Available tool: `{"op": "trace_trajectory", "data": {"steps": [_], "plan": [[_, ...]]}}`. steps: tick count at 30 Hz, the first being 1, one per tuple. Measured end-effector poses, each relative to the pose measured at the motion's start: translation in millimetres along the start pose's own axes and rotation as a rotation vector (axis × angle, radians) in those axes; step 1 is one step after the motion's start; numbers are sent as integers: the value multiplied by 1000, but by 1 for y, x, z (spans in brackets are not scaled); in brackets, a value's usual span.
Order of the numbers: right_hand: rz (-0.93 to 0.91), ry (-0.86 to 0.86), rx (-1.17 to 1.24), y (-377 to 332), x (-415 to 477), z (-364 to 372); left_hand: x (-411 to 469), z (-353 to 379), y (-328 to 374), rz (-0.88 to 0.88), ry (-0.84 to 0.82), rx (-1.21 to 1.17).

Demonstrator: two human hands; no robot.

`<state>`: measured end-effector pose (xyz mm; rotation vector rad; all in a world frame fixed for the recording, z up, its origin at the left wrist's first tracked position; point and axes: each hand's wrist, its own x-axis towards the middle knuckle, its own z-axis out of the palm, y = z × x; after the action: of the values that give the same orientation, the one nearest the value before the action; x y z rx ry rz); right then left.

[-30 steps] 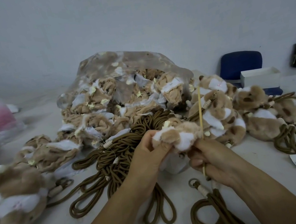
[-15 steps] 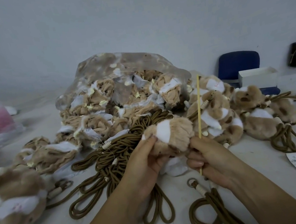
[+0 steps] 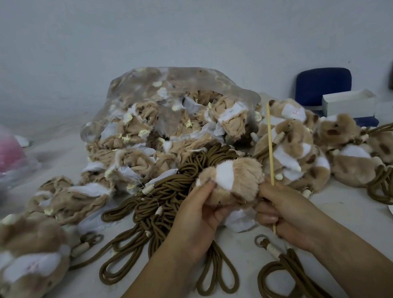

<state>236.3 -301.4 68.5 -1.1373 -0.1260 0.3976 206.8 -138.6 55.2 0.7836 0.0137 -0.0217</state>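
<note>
There, the plush toy (image 3: 236, 181) has flipped fur-side out! Left hand (image 3: 200, 214) grips it, right hand (image 3: 283, 209) clutches the stick (image 3: 269, 143) upright beside it. The turning looks finished.

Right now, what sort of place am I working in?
Probably a plush-toy workshop: a clear bag stuffed with plush skins, a heap of brown cords, finished plush toys piled beside it. The left hand holds one plush piece; the right hand holds a thin stick.

A bare pale wall (image 3: 171, 25) rises behind the desk (image 3: 345, 199). Far beyond the right hand (image 3: 287, 214), to its right, a blue chair (image 3: 322, 85) stands by it.
</note>
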Motion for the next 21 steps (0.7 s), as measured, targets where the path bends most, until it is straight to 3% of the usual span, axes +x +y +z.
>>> {"op": "trace_trajectory", "data": {"steps": [15, 18, 21], "plan": [[-54, -15, 131, -3, -1, 4, -1, 2, -2, -73, 31, -160], [-174, -9, -68, -1, 0, 2, 0, 2, -1, -25, 52, -168], [-312, 127, -525, 1, 0, 4, 0, 3, 0, 21, 49, -183]]}}
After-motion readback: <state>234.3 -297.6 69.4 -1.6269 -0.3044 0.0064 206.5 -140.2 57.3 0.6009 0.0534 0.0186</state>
